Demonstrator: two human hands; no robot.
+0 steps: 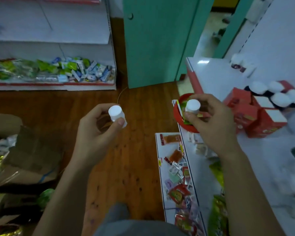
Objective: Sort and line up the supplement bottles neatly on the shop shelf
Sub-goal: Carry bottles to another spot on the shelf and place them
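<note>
Your left hand (94, 133) grips one bottle (117, 114), your right hand (215, 123) a second bottle (192, 106) over the shelf (262, 155) edge, fingers hiding labels.

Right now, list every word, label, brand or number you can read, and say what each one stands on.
No text can be read in this view.
Left bottle: no label shows.
Right bottle: no label shows.
Red boxes: print blurred, unreadable.
Sachets on the low shelf: print too small and blurred.
Far packets: blurred, unreadable.
</note>
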